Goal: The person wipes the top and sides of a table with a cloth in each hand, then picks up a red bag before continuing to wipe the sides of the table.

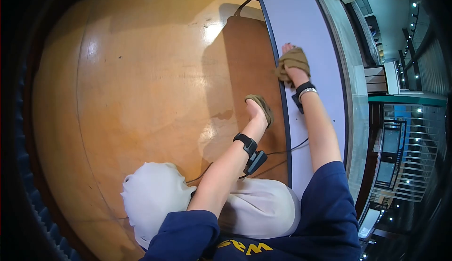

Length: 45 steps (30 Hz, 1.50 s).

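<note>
A brown cloth (296, 57) lies bunched against a long pale panel (310, 30) with a black edge. My right hand (296, 75) grips this cloth and presses it near that edge, its fingertips showing past the fabric. Lower and to the left, my left hand (255, 109) holds a second brown cloth (264, 106) over the darker brown surface (252, 63) beside the panel. Its fingers are mostly hidden by the cloth. A black strap with a small box (254, 160) is on my left wrist, and a black band (305, 89) is on my right.
A wide glossy wooden surface (141, 82) spreads across the left. Thin black cables (278, 152) run near my left wrist. My legs in light trousers (153, 200) are bent below. White drawers (375, 80) and a metal railing (414, 152) stand at the right.
</note>
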### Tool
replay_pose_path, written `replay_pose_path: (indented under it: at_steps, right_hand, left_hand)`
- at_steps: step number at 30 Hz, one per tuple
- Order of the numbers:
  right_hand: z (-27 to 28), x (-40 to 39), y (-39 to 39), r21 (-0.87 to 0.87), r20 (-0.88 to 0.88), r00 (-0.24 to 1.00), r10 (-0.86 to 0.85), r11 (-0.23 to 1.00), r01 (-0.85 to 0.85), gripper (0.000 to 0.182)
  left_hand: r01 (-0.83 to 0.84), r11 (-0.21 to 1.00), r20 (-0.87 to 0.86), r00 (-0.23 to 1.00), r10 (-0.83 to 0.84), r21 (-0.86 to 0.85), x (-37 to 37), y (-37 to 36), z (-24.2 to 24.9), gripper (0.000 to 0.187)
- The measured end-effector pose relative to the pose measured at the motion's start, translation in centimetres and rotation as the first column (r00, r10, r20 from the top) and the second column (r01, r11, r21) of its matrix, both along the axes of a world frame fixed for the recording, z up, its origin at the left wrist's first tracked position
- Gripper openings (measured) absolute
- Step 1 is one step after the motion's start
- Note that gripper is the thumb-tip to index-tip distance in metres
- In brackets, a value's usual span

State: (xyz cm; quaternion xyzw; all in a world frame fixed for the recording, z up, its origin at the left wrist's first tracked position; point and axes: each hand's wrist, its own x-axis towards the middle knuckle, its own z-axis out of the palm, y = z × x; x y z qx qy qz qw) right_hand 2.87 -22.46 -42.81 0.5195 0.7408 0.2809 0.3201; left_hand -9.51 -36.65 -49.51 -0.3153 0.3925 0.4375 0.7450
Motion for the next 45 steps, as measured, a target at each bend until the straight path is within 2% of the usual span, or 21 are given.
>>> replay_pose_path:
  at_steps: [2, 4, 8, 10, 12, 16, 17, 18, 20, 21, 24, 25, 27, 30, 32, 35, 37, 38, 40, 41, 45]
  right_hand:
    - [3.2, -1.6, 1.6, 0.054, 0.03, 0.996, -0.083, 0.995, 0.082, 0.049]
    - [4.0, 0.2, 3.5, 0.193, -0.02, 1.0, 0.006, 0.981, -0.002, 0.049]
    - [4.9, -1.1, 4.6, 0.084, -0.122, 0.986, -0.116, 0.988, 0.127, 0.05]
    - [2.9, -0.6, 4.2, 0.031, -0.026, 0.999, -0.028, 0.999, 0.029, 0.047]
    - [1.7, -1.8, 2.1, -0.092, 0.028, 0.997, -0.075, 0.993, 0.077, 0.045]
    - [-5.4, 4.2, -0.3, -0.076, -0.221, 0.974, 0.051, 0.995, -0.07, 0.045]
    - [-5.4, 3.8, -1.4, -0.054, -0.3, 0.951, 0.072, 0.994, -0.093, 0.045]
    - [-5.0, 3.4, -1.6, -0.051, -0.302, 0.95, 0.077, 0.994, -0.097, 0.045]
    - [-3.2, 2.8, -1.3, -0.195, -0.216, 0.972, -0.096, 0.979, 0.053, 0.046]
    - [-1.5, 1.0, -1.0, -0.171, -0.169, 0.974, -0.152, 0.978, 0.123, 0.046]
    - [1.1, 1.7, 1.2, 0.023, -0.025, 0.999, 0.038, 0.999, -0.038, 0.047]
    - [1.4, 2.4, 1.9, 0.017, -0.024, 0.999, 0.028, 0.999, -0.028, 0.047]
    - [2.3, 2.9, 3.1, 0.187, -0.197, 0.965, 0.172, 0.973, -0.135, 0.045]
    - [1.8, 1.2, 1.0, 0.043, -0.262, 0.963, 0.054, 0.998, -0.044, 0.044]
    - [0.2, 0.7, -0.9, -0.069, 0.018, 0.997, 0.08, 0.994, -0.079, 0.044]
    - [-0.6, 0.9, -0.8, -0.083, -0.119, 0.991, 0.063, 0.994, -0.074, 0.045]
    - [2.2, -2.1, -1.2, -0.142, -0.147, 0.981, -0.128, 0.984, 0.107, 0.044]
    - [-0.3, 1.8, 0.2, 0.013, -0.206, 0.976, 0.074, 0.997, -0.073, 0.04]
    - [0.9, 0.8, 1.4, 0.017, -0.202, 0.979, 0.022, 1.0, -0.019, 0.039]
    - [1.1, 0.4, 1.3, 0.066, -0.202, 0.977, 0.075, 0.996, -0.063, 0.04]
    - [1.8, -1.7, 1.1, -0.008, -0.142, 0.987, -0.077, 0.997, 0.076, 0.041]
  left_hand:
    - [-0.018, 1.0, 0.023, 1.0, 0.018, 0.018, -0.7, -0.1, 0.5, 0.033]
    - [-0.012, 1.0, 0.049, 0.999, 0.011, 0.027, -1.5, -0.3, 1.5, 0.033]
    - [-0.055, 0.997, -0.014, 0.998, 0.054, -0.062, -1.1, 0.7, 1.3, 0.034]
    - [-0.151, 0.987, 0.12, 0.982, 0.145, 0.047, -1.5, 0.9, 1.7, 0.036]
    - [-0.153, 0.986, 0.142, 0.98, 0.143, 0.065, -1.5, 1.2, 1.9, 0.035]
    - [-0.231, 0.96, 0.19, 0.961, 0.2, 0.156, -3.1, 1.4, 2.4, 0.034]
    - [-0.21, 0.971, 0.16, 0.969, 0.191, 0.113, -3.2, 1.7, 2.3, 0.033]
    - [-0.214, 0.97, 0.158, 0.968, 0.194, 0.116, -3.4, 1.8, 2.0, 0.033]
    - [-0.175, 0.984, 0.059, 0.983, 0.172, 0.044, -3.4, 2.2, 1.7, 0.033]
    - [-0.17, 0.984, 0.06, 0.984, 0.167, 0.047, -3.6, 2.2, 1.9, 0.033]
    - [-0.162, 0.985, 0.084, 0.984, 0.156, 0.061, -3.6, 1.2, 2.7, 0.033]
    - [-0.155, 0.987, 0.126, 0.981, 0.148, 0.047, -3.3, 0.9, 2.8, 0.032]
    - [-0.152, 0.988, 0.175, 0.974, 0.143, 0.036, -2.4, 1.0, 2.8, 0.032]
    - [-0.173, 0.985, 0.138, 0.975, 0.174, -0.019, -2.3, 1.1, 3.2, 0.034]
    - [-0.104, 0.995, 0.18, 0.978, 0.104, -0.008, -2.5, 0.7, 3.5, 0.033]
    - [-0.093, 0.996, 0.081, 0.992, 0.093, -0.009, -1.9, 1.2, 3.6, 0.035]
    - [-0.107, 0.994, 0.081, 0.991, 0.109, -0.029, -2.1, 1.8, 4.0, 0.035]
    - [-0.117, 0.992, 0.079, 0.99, 0.12, -0.042, -2.1, 1.8, 4.1, 0.036]
    - [-0.143, 0.989, 0.064, 0.988, 0.142, 0.022, -1.6, 1.8, 3.2, 0.036]
    - [-0.152, 0.988, 0.061, 0.987, 0.151, -0.001, -1.8, 1.9, 3.5, 0.036]
    - [-0.114, 0.991, -0.011, 0.993, 0.114, -0.067, -2.1, 1.7, 2.6, 0.036]
